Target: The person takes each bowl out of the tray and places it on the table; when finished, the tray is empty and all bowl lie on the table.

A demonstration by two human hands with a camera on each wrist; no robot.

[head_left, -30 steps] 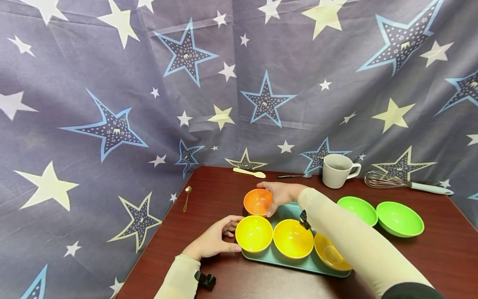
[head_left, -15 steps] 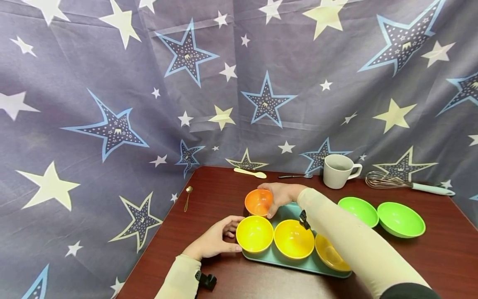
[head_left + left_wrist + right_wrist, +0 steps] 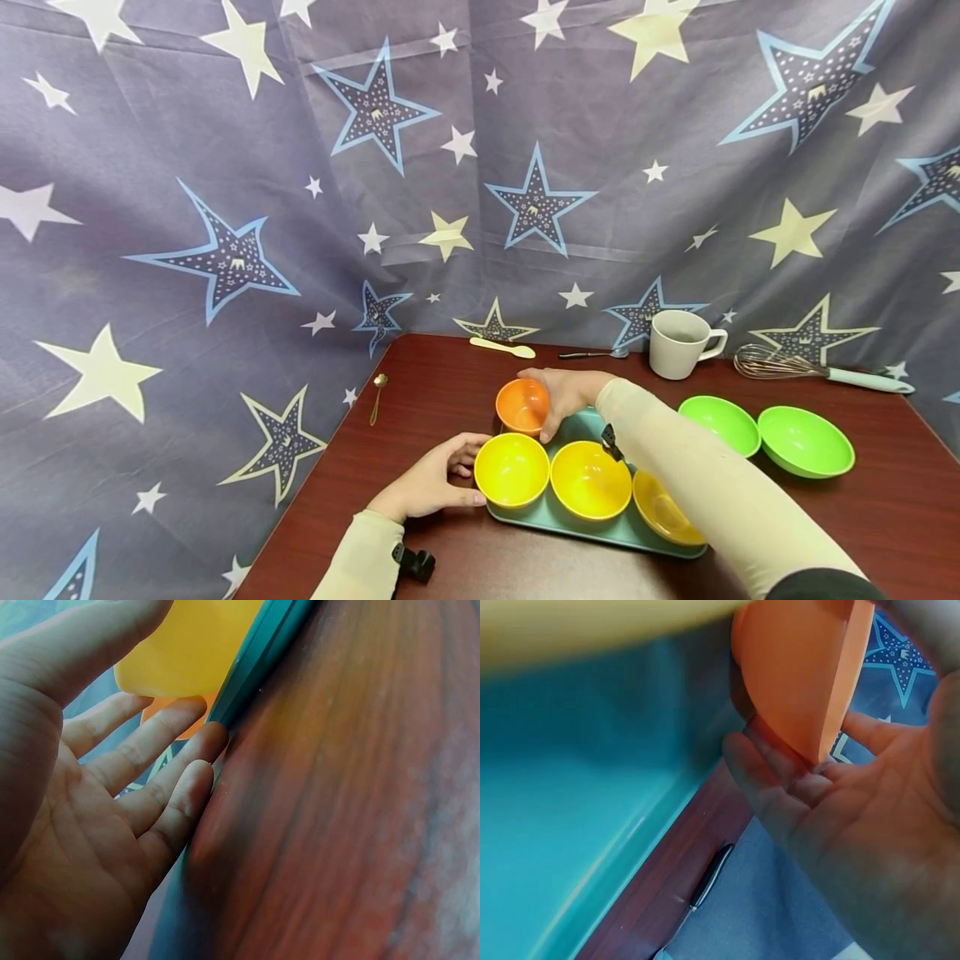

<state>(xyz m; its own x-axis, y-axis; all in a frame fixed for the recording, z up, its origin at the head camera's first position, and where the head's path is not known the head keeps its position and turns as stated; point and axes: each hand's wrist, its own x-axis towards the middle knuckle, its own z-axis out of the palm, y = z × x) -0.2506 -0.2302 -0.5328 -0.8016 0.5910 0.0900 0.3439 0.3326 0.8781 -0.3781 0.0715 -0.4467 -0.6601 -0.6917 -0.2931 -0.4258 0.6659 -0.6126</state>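
My right hand [image 3: 573, 390] grips a small orange bowl [image 3: 519, 407] at the tray's far left corner. In the right wrist view, the fingers curl under the bowl's rim [image 3: 836, 690]. Beside the nearest left yellow bowl [image 3: 512, 470] rests my left hand [image 3: 431, 482], its fingers loosely extended and thumb close to the bowl's side. The left wrist view shows those fingertips at the edge of the teal tray [image 3: 259, 664]. A middle yellow bowl [image 3: 591, 481] and a right yellow bowl [image 3: 663, 510] stand along the tray's near side; my right sleeve partly covers the latter.
Two green bowls [image 3: 805, 442] stand to the right of the tray. Along the back are a white mug [image 3: 675, 343], a whisk [image 3: 817, 368], a dark-handled spoon [image 3: 592, 353] and a pale yellow spoon [image 3: 502, 347]. A small gold spoon [image 3: 377, 398] lies at the left edge.
The orange bowl has shifted slightly to the right in my right hand, toward the tray. My left hand and the yellow bowls have stayed in place.
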